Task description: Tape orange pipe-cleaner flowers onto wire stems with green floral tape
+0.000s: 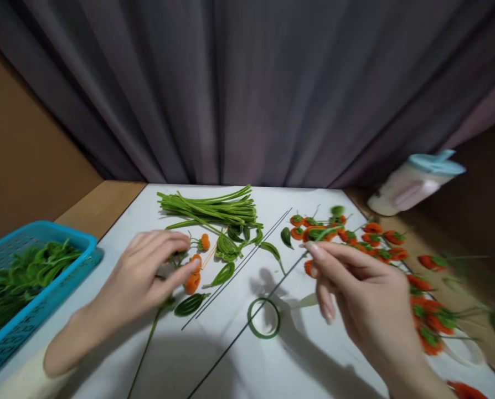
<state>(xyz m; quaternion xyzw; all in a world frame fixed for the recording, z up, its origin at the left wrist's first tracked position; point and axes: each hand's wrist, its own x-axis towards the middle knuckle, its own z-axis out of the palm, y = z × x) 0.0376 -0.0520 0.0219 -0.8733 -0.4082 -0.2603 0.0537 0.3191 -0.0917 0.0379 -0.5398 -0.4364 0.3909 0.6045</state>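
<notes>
My right hand [355, 282] pinches a long dark wire stem [247, 324] near its upper end, where a green leaf shows at the fingertips. The stem slants down to the lower left, over a roll of green tape [264, 318]. On the left, my left hand [148, 271] is over small orange flowers [192, 281] and dark green leaves, its fingers apart. Whether its fingertips touch the flowers cannot be made out. A green stem [145, 349] runs down from beneath this hand. Two loose dark wires [243, 263] lie between the hands, beside loose green leaves [227, 247].
Green stems [214, 208] are bundled at the back of the white board [309, 195]. Many orange flowers [372, 239] lie at the right. A blue basket [92, 244] of green leaves stands left, a tumbler [413, 183] back right. A grey curtain [247, 88] hangs behind.
</notes>
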